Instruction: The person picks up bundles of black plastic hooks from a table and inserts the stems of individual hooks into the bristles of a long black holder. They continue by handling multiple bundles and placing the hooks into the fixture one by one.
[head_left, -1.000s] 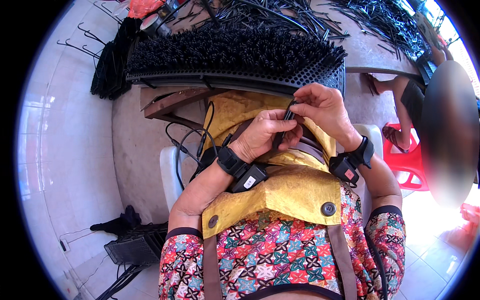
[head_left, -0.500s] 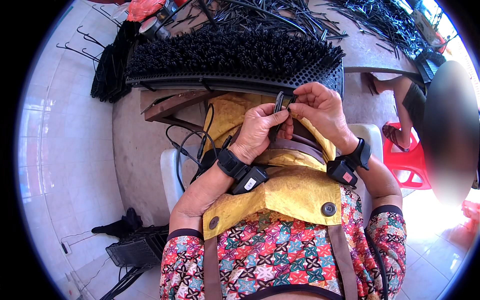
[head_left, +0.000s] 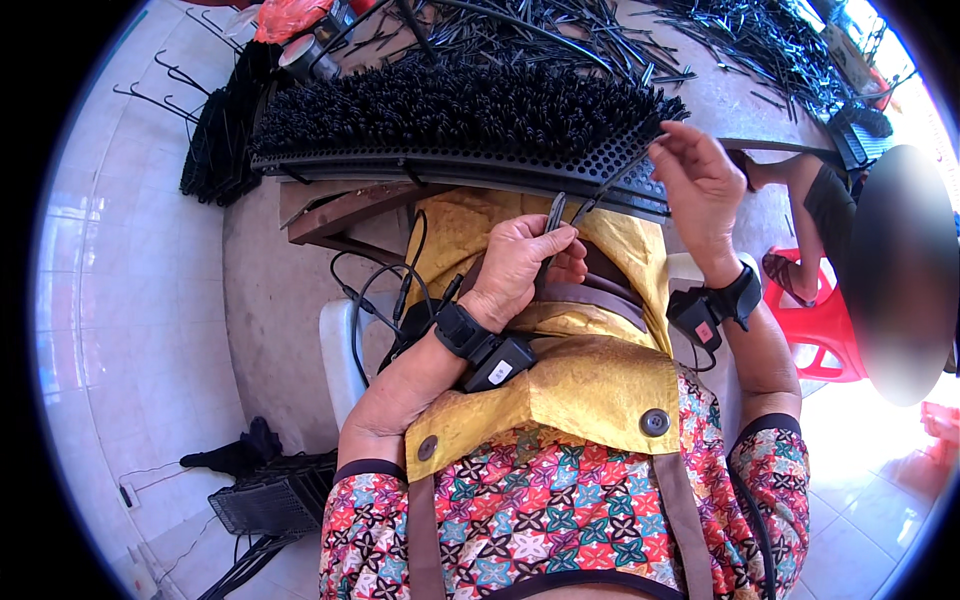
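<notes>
Left hand (head_left: 520, 262) curled over the lap, thumb and fingers pinched on a bundle of thin black strips (head_left: 553, 222) that stick up past the fingertips. Right hand (head_left: 700, 185) raised by the right end of the tray (head_left: 450, 165), fingers pinched on one black strip (head_left: 612, 183) that slants down-left, its lower end close to the bundle, touching or not impossible to tell.

Perforated black tray across the table edge, packed with upright black strips (head_left: 470, 100) like bristles. Behind it, loose black strips (head_left: 560, 35) scattered over the grey tabletop (head_left: 720, 100), a second heap (head_left: 780, 35) at far right.

Black bands on both wrists, each with a small black box: a white rectangular label (head_left: 500, 369) on the left box, a small red label (head_left: 704, 331) on the right box. Black cables (head_left: 375, 290) looped from the left wrist over the white chair (head_left: 340, 345).

Yellow apron (head_left: 570, 390) with two dark buttons over a patterned red, teal and white shirt (head_left: 520, 500).

Orange bag (head_left: 285, 15) at the top left corner of the table, a round grey tool head (head_left: 300, 50) just below it. Black wire hangers (head_left: 215, 130) stacked at left. On the tiled floor, a black mesh basket (head_left: 265, 495) at lower left, a dark cloth (head_left: 240, 445) just above it. Red stool (head_left: 820, 330) at right with another person seated there
</notes>
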